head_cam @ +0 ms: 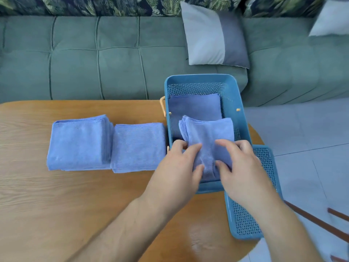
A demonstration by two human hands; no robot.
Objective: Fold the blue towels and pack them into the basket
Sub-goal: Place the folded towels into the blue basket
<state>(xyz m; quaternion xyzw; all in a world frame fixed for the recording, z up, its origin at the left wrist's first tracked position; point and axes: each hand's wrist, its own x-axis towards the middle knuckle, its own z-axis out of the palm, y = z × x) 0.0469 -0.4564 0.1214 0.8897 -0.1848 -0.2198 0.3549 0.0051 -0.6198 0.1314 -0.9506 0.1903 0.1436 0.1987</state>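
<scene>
A blue plastic basket (243,118) stands on the wooden table's right side. One folded blue towel (195,106) lies flat in its far half. Over the basket's near half, both hands hold a second folded blue towel (207,131). My left hand (177,167) grips its left edge, thumb on top. My right hand (239,165) grips its right edge. Two more stacks of folded blue towels sit on the table left of the basket: one (79,142) further left, one (138,146) right beside the basket.
A blue perforated lid (245,224) lies at the table's right edge, partly under my right forearm. The oval wooden table (56,205) stands before a green sofa (94,59) with grey cushions (213,35). Tiled floor lies to the right.
</scene>
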